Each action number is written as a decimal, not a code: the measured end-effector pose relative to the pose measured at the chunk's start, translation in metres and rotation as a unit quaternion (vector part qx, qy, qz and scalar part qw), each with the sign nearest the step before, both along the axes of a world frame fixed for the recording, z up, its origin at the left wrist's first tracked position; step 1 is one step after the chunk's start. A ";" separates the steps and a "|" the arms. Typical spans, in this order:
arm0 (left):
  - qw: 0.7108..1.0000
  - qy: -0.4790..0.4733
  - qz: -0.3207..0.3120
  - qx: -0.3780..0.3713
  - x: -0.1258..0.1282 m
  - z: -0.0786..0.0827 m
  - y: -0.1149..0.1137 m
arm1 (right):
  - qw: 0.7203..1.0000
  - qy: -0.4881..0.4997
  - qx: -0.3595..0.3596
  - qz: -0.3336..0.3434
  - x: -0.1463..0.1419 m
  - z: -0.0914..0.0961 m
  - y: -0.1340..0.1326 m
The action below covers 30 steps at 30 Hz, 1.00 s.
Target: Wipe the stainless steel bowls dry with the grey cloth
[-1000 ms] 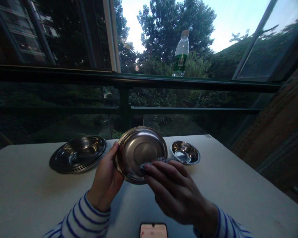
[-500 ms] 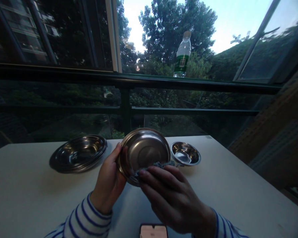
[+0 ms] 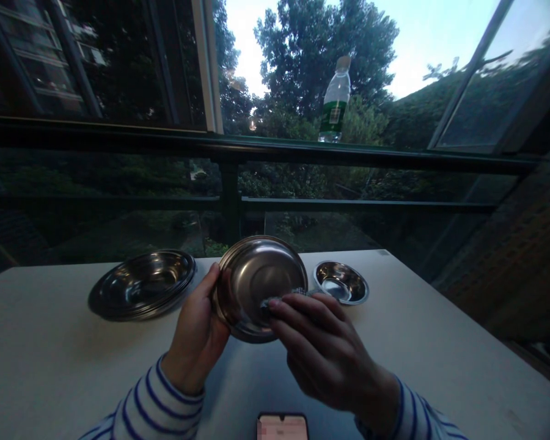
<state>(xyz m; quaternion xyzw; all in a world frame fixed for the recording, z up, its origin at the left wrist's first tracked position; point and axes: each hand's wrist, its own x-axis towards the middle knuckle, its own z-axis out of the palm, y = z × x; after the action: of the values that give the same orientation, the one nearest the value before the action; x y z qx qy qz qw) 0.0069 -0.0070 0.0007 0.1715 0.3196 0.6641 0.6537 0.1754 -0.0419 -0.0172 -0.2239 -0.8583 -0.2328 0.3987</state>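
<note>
My left hand (image 3: 199, 333) grips a shiny metal bowl (image 3: 261, 278) by its left rim, thumb on the edge, with the inside tilted toward me. A dark patterned cloth (image 3: 300, 292) is pinched in the fingers of my right hand (image 3: 327, 345), mostly hidden by them. The cloth rests against the lower right of the bowl's inner surface. Beyond my left hand lies a stack of larger metal bowls (image 3: 142, 287). A smaller metal bowl (image 3: 341, 282) sits on the table to the right of the held one.
The white table (image 3: 50, 366) ends at a dark green railing (image 3: 371, 160) before a window. On the railing stands a plastic bottle (image 3: 334, 104) with a green label. A phone (image 3: 283, 426) lies at the near table edge between my forearms.
My right hand has shifted slightly right and up with the cloth, which now touches farther inside the bowl. The held bowl has moved slightly left in view.
</note>
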 end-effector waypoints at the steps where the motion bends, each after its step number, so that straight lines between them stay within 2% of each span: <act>1: 1.000 0.002 -0.008 -0.005 0.001 0.000 -0.001 | 1.000 -0.003 0.001 0.003 0.000 0.000 0.000; 8: 0.999 0.019 -0.017 0.027 0.004 0.003 -0.004 | 1.000 0.006 -0.017 -0.022 0.000 -0.002 0.001; 12: 0.999 0.023 -0.044 0.014 0.006 -0.001 -0.005 | 1.000 -0.009 -0.013 -0.015 -0.001 0.000 0.000; 17: 0.999 0.023 -0.034 0.007 0.009 -0.005 -0.005 | 0.998 0.023 -0.031 -0.057 0.000 0.000 0.000; 21: 0.998 0.021 -0.053 0.006 0.008 -0.005 -0.005 | 0.999 -0.009 -0.024 -0.030 -0.002 -0.002 -0.001; 25: 0.999 0.014 -0.034 0.002 0.008 -0.006 -0.005 | 0.997 0.023 -0.029 -0.062 0.000 0.000 0.000; 30: 0.997 0.023 -0.079 -0.001 0.008 -0.011 -0.004 | 0.999 -0.008 -0.027 -0.035 0.000 -0.001 0.000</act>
<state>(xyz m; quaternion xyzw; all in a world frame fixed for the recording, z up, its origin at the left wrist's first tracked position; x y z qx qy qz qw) 0.0153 -0.0111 -0.0103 0.2110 0.3206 0.6063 0.6965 0.1751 -0.0416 -0.0180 -0.2630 -0.8592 -0.2252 0.3767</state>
